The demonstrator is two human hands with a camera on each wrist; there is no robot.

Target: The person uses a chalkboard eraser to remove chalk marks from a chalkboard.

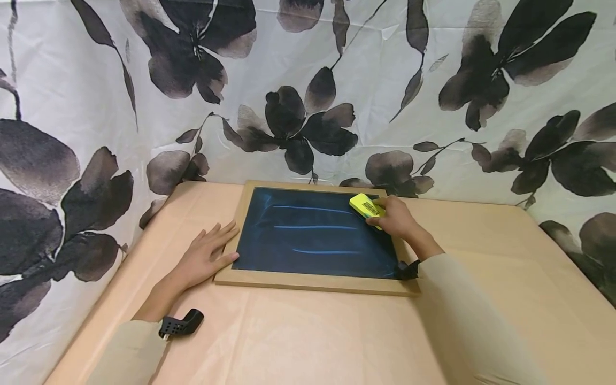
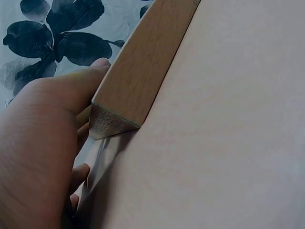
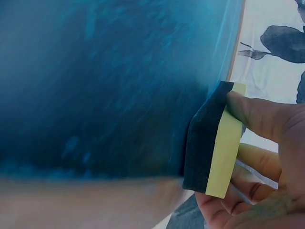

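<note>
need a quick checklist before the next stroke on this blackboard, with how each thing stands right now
1. Eraser held: ok. The right-hand grip has the yellow eraser between thumb and fingers.
2. Right side facing down: ok. The dark felt faces the blackboard.
3. Frame braced: ok. The left-hand grip is open, touching the left side of the wooden frame.
4. Surface clean: not ok. Three blue lines show, plus faint smudges.
5. Felt pressed firmly enough: cannot tell; stills don't show force.
</note>
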